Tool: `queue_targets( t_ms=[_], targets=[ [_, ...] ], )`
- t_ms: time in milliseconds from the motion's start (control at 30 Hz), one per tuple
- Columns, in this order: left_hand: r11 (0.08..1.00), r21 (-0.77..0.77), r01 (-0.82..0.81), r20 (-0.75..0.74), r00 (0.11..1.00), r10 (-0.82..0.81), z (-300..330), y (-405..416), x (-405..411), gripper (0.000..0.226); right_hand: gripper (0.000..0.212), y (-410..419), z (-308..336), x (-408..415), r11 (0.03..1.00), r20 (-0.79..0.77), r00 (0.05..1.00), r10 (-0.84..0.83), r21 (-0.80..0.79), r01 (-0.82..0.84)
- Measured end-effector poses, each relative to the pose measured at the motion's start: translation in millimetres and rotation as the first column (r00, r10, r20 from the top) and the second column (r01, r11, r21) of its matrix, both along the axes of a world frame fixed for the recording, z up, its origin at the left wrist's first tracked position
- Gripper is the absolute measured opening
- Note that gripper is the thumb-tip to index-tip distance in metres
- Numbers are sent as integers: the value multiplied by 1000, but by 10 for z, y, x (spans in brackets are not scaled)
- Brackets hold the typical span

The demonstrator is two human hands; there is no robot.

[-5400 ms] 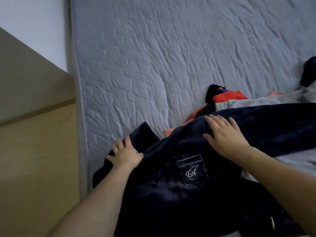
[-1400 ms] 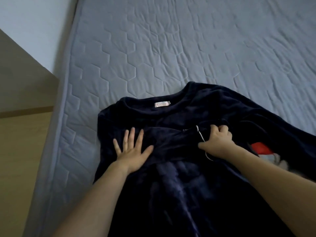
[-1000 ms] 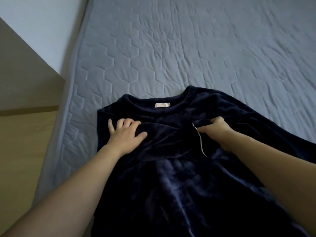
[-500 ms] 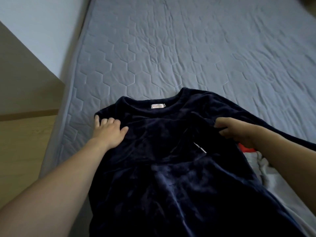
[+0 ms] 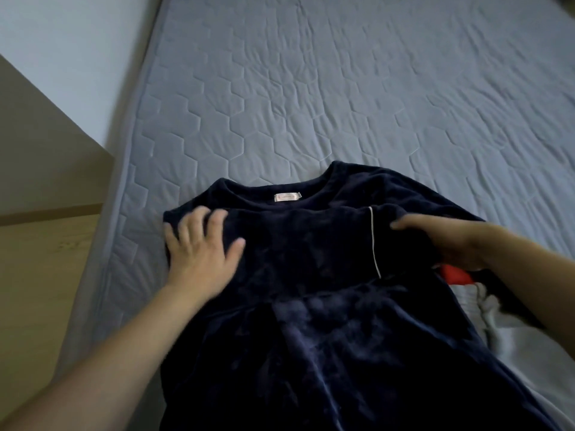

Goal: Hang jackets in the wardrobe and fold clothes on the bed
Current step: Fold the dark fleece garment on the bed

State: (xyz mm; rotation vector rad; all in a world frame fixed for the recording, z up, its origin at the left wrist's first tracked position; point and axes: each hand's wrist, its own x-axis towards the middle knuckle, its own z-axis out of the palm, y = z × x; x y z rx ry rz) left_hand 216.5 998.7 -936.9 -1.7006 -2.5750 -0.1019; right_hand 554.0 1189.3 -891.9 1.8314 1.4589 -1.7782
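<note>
A dark blue top (image 5: 311, 306) is being spread flat on the grey quilted bed (image 5: 342, 88), its collar pointing away from the camera. It is being pressed at one shoulder by the left hand (image 5: 199, 253), fingers straight and slightly apart. A folded-in sleeve is being gripped by the right hand (image 5: 451, 241), fingers curled into the cloth. Red (image 5: 455, 275) and grey clothes (image 5: 497, 331) are lying just beside it.
</note>
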Motion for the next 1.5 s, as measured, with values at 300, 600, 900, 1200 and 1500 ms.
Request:
queue_targets(
  t_ms=[300, 600, 900, 1200, 1500],
  targets=[
    [647, -761, -47, -93, 995, -38, -174, -419, 169, 36, 29, 25, -237, -540, 957, 238, 971, -8, 284, -62],
    [922, -62, 382, 326, 881, -343, 58, 523, 1100, 63, 63, -27, -198, 289, 804, 210, 965, -159, 594, 3],
    [602, -749, 276, 128, 952, -278, 129, 1071, 2503, 57, 80, -113, -58, 2459, 875, 592, 803, 61, 356, -329],
    [561, -429, 708, 400, 706, -584, 481, 1676, 4254, 66, 60, -48, 252, 3570, 975, 442, 896, -53, 216, -48],
    [741, -307, 597, 334, 797, -504, 438, 1626, 4814, 107, 22, 803, 1318, 3759, 786, -431, 678, -596, -140, 602]
  ],
)
